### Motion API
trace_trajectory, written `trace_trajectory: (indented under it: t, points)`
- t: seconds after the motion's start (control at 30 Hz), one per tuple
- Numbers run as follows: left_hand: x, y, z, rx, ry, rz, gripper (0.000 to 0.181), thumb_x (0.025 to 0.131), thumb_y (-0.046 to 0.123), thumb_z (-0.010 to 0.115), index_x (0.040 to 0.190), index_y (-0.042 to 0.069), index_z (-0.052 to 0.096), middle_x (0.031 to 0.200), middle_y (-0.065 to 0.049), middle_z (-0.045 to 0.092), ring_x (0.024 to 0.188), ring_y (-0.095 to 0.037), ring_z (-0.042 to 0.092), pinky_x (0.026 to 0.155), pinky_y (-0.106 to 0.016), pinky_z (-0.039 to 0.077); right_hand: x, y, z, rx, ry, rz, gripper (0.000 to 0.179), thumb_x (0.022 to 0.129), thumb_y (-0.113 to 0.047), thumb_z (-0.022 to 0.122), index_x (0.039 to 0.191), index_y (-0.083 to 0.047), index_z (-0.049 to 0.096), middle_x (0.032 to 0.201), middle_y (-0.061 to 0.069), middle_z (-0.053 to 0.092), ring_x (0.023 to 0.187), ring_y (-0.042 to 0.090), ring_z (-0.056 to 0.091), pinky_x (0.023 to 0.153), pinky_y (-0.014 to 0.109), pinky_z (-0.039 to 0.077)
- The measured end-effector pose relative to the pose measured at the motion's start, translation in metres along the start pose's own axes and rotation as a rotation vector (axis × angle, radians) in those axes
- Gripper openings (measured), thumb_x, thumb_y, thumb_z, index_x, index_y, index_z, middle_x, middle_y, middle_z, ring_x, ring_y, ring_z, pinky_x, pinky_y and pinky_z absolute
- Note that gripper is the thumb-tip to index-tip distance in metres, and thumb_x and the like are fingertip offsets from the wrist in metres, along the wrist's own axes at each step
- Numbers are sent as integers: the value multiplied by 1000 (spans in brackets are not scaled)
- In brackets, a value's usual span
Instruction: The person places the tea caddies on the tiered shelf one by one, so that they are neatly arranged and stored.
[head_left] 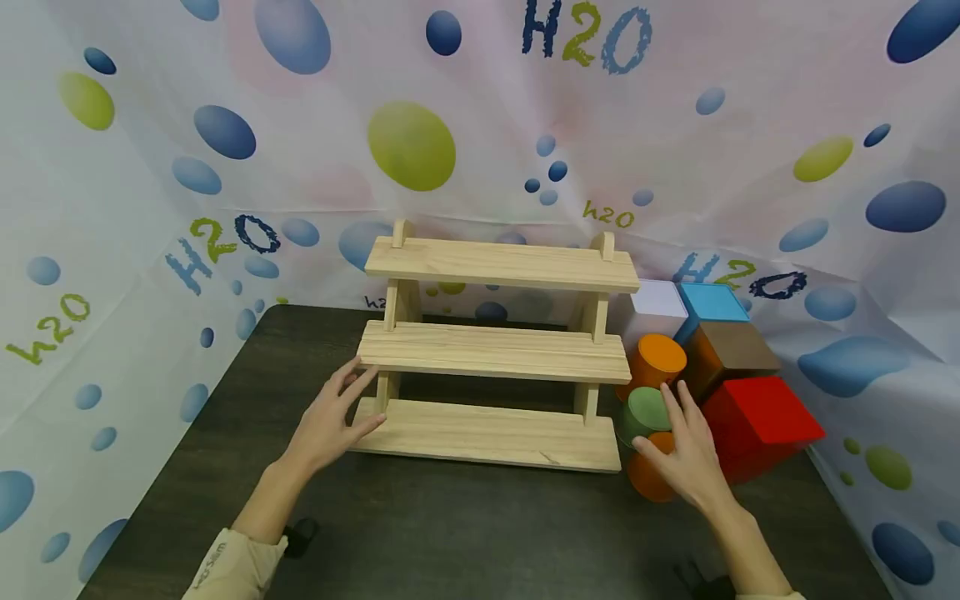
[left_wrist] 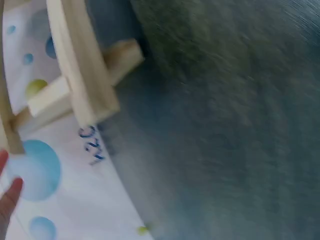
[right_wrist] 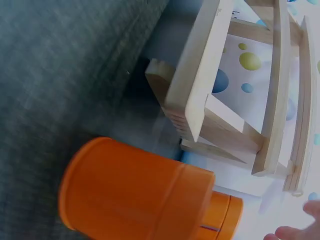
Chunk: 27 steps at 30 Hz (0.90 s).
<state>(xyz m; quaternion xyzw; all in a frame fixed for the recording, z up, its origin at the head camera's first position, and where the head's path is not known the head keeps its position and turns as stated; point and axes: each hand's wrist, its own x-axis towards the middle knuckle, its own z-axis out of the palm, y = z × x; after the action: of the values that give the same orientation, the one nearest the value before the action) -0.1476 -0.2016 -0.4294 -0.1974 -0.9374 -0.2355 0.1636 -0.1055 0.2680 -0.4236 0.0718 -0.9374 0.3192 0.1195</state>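
A three-tier light wooden shelf [head_left: 491, 350] stands in the middle of the table, its steps bare. Beside its left end is my left hand [head_left: 324, 423], fingers spread, fingertips right at the edges of the middle and bottom steps. In the left wrist view only two fingertips show at the left edge. To the right of the shelf, my right hand [head_left: 692, 454] is over a front orange canister [head_left: 647, 477] and a green canister [head_left: 645, 410], its fingers extended and partly covering them. From the right wrist view, the orange canister [right_wrist: 125, 187] stands next to the shelf's end.
Behind the green canister is another orange canister [head_left: 662, 353]. A red box [head_left: 768, 410], a brown box [head_left: 735, 346], a blue box [head_left: 712, 302] and a white box [head_left: 658, 298] crowd the table's right side. A patterned curtain [head_left: 480, 108] surrounds the dark table [head_left: 450, 533].
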Motion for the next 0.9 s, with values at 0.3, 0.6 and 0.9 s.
trace_trajectory:
  t: [0.3,0.6,0.9]
  points:
    - [-20,-29,12,-163,100,-36,53,74,9,75,123,2,57,97,-11,43,73,-14,37,62,-27,34,-32,11,-2,201,178,129,75,84,-16,63,144,-1,19,136,27,27,115,38,27,92,48,26]
    - [-25,-41,19,-139,-103,-91,57,77,18,73,128,0,52,80,-6,37,71,-15,28,64,-32,27,-48,23,9,164,199,265,75,84,-15,64,141,6,21,130,28,31,111,40,29,83,40,26]
    - [-22,-51,21,-93,-277,-169,66,83,34,65,137,4,41,82,-9,43,70,-17,32,60,-30,29,-57,34,20,179,116,433,89,83,-22,67,143,8,8,133,32,23,117,46,23,91,58,24]
